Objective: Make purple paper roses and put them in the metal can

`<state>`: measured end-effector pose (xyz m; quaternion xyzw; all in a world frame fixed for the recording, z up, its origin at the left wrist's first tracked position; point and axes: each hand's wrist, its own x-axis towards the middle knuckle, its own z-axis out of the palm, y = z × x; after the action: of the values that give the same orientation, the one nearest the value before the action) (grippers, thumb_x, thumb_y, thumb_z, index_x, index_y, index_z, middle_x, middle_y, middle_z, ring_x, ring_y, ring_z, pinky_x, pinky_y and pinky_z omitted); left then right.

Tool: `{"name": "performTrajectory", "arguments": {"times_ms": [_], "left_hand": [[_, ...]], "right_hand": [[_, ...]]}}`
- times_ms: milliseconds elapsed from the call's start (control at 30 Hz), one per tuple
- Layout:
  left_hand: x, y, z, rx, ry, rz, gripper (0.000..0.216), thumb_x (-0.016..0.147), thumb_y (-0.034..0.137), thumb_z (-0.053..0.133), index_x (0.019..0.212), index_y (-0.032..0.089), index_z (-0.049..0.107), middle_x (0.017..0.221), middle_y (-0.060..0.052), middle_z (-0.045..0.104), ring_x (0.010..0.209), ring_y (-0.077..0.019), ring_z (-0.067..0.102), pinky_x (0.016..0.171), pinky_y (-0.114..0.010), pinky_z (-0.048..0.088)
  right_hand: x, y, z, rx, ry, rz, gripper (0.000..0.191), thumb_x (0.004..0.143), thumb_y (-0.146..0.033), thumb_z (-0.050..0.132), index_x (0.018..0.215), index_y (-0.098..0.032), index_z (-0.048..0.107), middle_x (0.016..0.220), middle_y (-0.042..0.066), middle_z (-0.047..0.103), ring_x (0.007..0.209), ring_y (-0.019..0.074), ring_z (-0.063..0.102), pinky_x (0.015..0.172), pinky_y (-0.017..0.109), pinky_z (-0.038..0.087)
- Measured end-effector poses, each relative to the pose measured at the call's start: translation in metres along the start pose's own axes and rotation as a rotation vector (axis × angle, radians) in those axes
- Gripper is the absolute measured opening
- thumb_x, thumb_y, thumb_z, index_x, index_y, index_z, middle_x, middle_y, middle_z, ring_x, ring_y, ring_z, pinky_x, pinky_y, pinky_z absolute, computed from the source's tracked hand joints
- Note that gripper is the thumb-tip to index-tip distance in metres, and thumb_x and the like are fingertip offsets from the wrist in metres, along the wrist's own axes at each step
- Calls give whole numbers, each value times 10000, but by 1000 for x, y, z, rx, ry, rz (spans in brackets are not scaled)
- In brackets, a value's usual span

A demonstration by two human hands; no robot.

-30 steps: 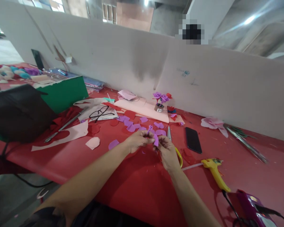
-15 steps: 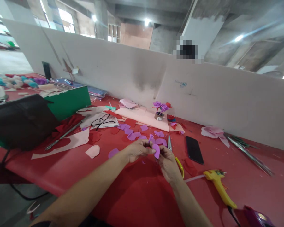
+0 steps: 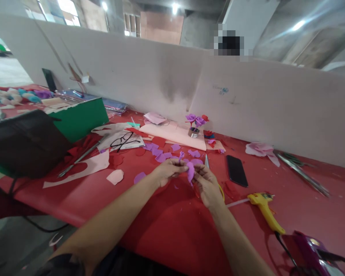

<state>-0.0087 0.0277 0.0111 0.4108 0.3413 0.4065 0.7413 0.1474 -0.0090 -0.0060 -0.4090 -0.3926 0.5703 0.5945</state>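
A purple paper petal [image 3: 190, 173] is pinched between my two hands over the red table. My left hand [image 3: 167, 172] is closed, thumb and fingers on the petal's left edge; a small rolled purple bud [image 3: 181, 155] sticks up from its fingertips. My right hand [image 3: 209, 187] is closed too, its fingertips gripping the petal's right side, which now looks curled. Behind the hands lie several loose purple petals [image 3: 160, 156]. Scissors with a yellow handle [image 3: 222, 192] lie by my right hand, partly hidden by it.
Right of the hands are a black phone [image 3: 237, 170] and a yellow glue gun [image 3: 266, 214] with a cord. Purple and red paper roses [image 3: 197, 120] stand in a tape roll [image 3: 193, 132] at the back. Eyeglasses [image 3: 125, 142] and a dark bag [image 3: 25, 143] lie left. A white partition [image 3: 126, 73] borders the table.
The petal has gone from a flat, smooth oval to a bent, curled shape between my fingers. The bud shows slightly more to the left. The camera view has tilted a little downward.
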Motion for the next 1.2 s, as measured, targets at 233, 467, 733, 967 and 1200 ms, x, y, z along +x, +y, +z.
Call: {"name": "performTrajectory", "arguments": {"times_ms": [233, 467, 733, 967, 1200], "left_hand": [[1, 1, 1, -74, 59, -11, 185, 604, 170, 744, 673, 119, 581, 515, 58, 490, 347, 3, 276, 387, -190, 139], [3, 0, 1, -130, 55, 16, 161, 670, 134, 676, 683, 134, 515, 555, 51, 502, 325, 2, 282, 368, -181, 166], [3, -2, 3, -157, 46, 23, 153, 707, 138, 669, 689, 128, 517, 549, 47, 487, 330, 1, 283, 367, -177, 170], [3, -2, 2, -228, 83, -14, 178, 685, 104, 687, 726, 137, 517, 489, 92, 413, 315, 5, 240, 369, -164, 160], [7, -1, -4, -233, 218, -18, 185, 708, 121, 650, 693, 158, 469, 461, 102, 382, 301, 0, 238, 371, -168, 161]], "right_hand": [[2, 3, -2, 48, 70, 95, 299, 542, -233, 826, 818, -222, 713, 811, -16, 676, 689, 103, 572, 634, 212, 455], [4, -1, -3, 161, 115, 136, 241, 519, -201, 832, 689, -215, 661, 665, -53, 641, 563, 83, 546, 563, 217, 460], [1, -5, 1, 242, 34, 146, 234, 575, -231, 821, 717, -221, 635, 695, -51, 664, 610, 108, 624, 560, 213, 474], [3, -3, 1, 268, 63, 119, 239, 575, -219, 820, 710, -225, 624, 671, -61, 646, 633, 106, 621, 607, 223, 499], [6, -1, -3, 154, 116, 101, 244, 572, -251, 805, 733, -222, 624, 680, -44, 640, 636, 127, 620, 620, 263, 488]]}}
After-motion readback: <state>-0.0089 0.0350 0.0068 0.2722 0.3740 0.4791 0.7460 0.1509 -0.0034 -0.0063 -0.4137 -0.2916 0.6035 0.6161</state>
